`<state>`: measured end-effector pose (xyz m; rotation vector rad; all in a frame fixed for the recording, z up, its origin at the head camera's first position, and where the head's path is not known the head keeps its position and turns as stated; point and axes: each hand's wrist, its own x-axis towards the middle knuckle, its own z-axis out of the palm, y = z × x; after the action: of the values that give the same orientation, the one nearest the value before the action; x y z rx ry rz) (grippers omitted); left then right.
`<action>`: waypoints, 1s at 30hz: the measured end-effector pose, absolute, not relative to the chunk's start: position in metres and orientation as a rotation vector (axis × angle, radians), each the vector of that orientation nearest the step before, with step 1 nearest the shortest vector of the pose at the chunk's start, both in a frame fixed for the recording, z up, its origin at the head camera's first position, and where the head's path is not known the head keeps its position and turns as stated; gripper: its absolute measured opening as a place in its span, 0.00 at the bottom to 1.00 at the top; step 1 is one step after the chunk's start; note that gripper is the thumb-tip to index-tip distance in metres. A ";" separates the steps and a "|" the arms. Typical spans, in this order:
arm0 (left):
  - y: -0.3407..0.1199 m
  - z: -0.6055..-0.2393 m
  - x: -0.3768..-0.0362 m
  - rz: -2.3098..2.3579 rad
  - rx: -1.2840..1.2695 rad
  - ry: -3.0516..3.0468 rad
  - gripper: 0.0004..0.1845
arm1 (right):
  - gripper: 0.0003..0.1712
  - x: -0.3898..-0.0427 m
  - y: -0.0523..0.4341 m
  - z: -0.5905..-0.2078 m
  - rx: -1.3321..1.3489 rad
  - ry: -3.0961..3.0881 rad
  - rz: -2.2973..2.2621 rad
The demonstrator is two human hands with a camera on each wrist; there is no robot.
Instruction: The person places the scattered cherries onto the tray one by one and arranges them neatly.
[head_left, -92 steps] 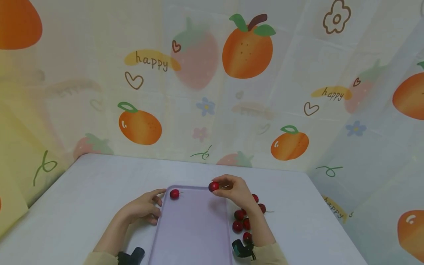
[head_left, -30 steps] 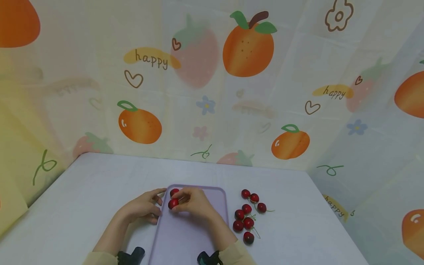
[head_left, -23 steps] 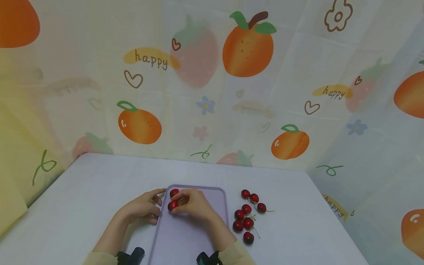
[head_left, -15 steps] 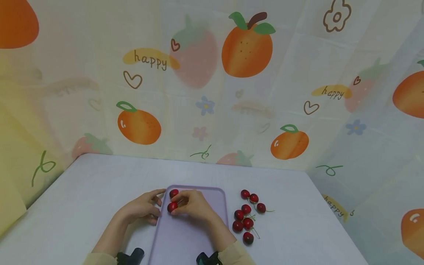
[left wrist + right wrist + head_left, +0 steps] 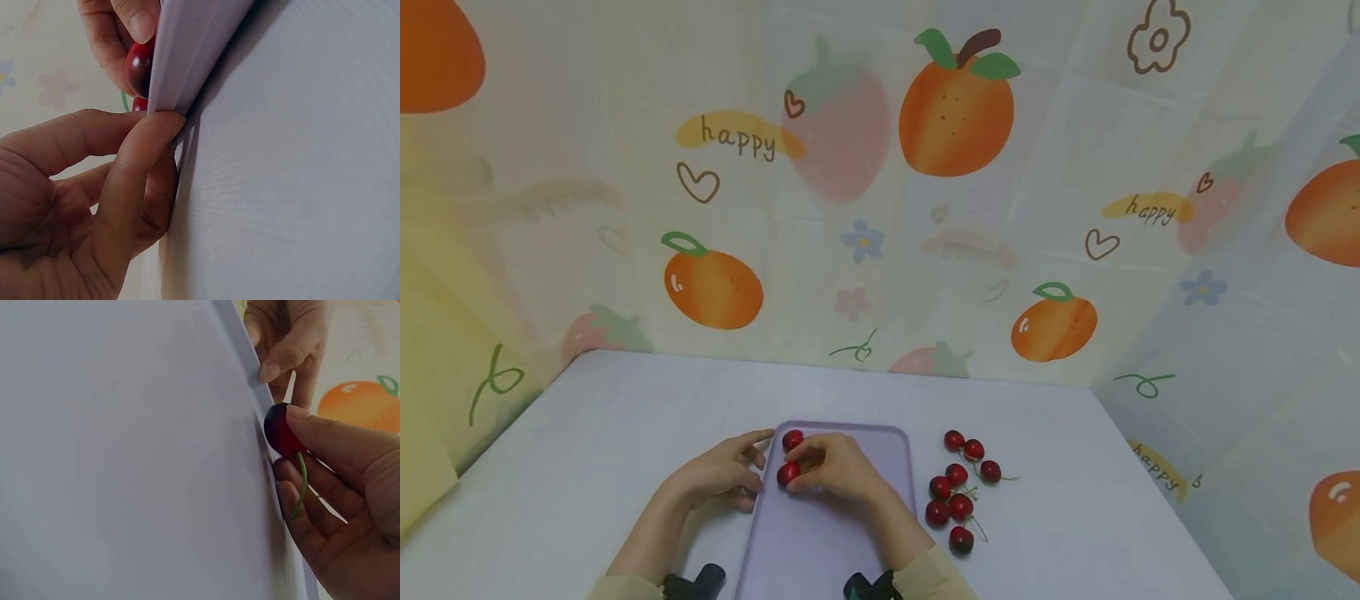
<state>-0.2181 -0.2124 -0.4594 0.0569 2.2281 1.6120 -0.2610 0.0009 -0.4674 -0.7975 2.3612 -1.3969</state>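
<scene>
In the head view, my right hand (image 5: 838, 468) is over the upper left of a lilac tray (image 5: 820, 550). It pinches a dark red cherry (image 5: 788, 476) between thumb and fingers; the right wrist view shows the green stem (image 5: 304, 481) hanging across the fingers. Just beyond, another cherry (image 5: 792, 440) lies near the tray's far left corner, partly covered by my fingers. My left hand (image 5: 722, 472) rests against the tray's left edge, fingers loosely bent. In the left wrist view its thumb (image 5: 140, 162) touches the tray's outer wall.
Several cherries with green stems, one of them a dark cherry (image 5: 961, 541) nearest me, lie on the white table (image 5: 1045, 500) right of the tray. A fruit-print curtain (image 5: 850, 275) hangs behind the table.
My right hand has carried the cherry from the tray's far right corner to its left side, then shifted it slightly toward me. My left hand has stayed at the tray's edge.
</scene>
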 end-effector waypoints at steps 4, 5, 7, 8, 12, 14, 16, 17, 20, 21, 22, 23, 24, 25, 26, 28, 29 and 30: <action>-0.212 -0.461 -0.219 1.600 0.052 2.238 0.48 | 0.17 -0.261 0.001 -0.467 -0.806 2.360 -1.384; -0.212 -0.461 -0.219 1.596 0.049 2.242 0.48 | 0.17 -0.261 0.001 -0.467 -0.806 2.362 -1.382; -0.212 -0.461 -0.219 1.589 0.043 2.248 0.48 | 0.17 -0.261 0.001 -0.467 -0.812 2.368 -1.373; -0.212 -0.461 -0.219 1.586 0.041 2.251 0.48 | 0.17 -0.261 0.001 -0.468 -0.809 2.370 -1.373; -0.212 -0.461 -0.219 1.583 0.039 2.257 0.48 | 0.17 -0.262 0.001 -0.468 -0.807 2.376 -1.371; -0.212 -0.460 -0.219 1.582 0.041 2.259 0.48 | 0.17 -0.262 0.001 -0.469 -0.801 2.375 -1.376; -0.211 -0.460 -0.219 1.580 0.041 2.262 0.48 | 0.17 -0.262 0.001 -0.470 -0.801 2.375 -1.378; -0.211 -0.460 -0.219 1.578 0.040 2.263 0.48 | 0.17 -0.262 0.001 -0.470 -0.801 2.375 -1.381; -0.211 -0.460 -0.219 1.573 0.035 2.270 0.48 | 0.17 -0.263 0.001 -0.470 -0.817 2.379 -1.375; -0.211 -0.461 -0.219 1.574 0.033 2.271 0.48 | 0.18 -0.263 0.001 -0.471 -0.819 2.378 -1.374; -0.211 -0.461 -0.219 1.574 0.032 2.271 0.48 | 0.18 -0.263 0.001 -0.471 -0.820 2.378 -1.373; -0.211 -0.461 -0.219 1.575 0.032 2.272 0.48 | 0.18 -0.263 0.001 -0.471 -0.822 2.377 -1.372; -0.211 -0.461 -0.219 1.576 0.032 2.273 0.48 | 0.18 -0.263 0.001 -0.471 -0.823 2.375 -1.370; -0.211 -0.461 -0.219 1.577 0.033 2.274 0.48 | 0.18 -0.263 0.002 -0.471 -0.830 2.377 -1.369; -0.211 -0.461 -0.219 1.577 0.035 2.274 0.48 | 0.18 -0.264 0.002 -0.472 -0.827 2.373 -1.372; -0.211 -0.461 -0.219 1.578 0.037 2.276 0.48 | 0.18 -0.264 0.002 -0.472 -0.830 2.373 -1.375; -0.211 -0.461 -0.219 1.579 0.038 2.275 0.48 | 0.18 -0.264 0.002 -0.472 -0.831 2.374 -1.378; -0.211 -0.461 -0.219 1.580 0.038 2.276 0.48 | 0.18 -0.264 0.002 -0.472 -0.830 2.376 -1.380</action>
<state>-0.2188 -0.2108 -0.4608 0.0383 2.2756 1.5796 -0.2642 0.0021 -0.4722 -0.8304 2.3761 -1.3804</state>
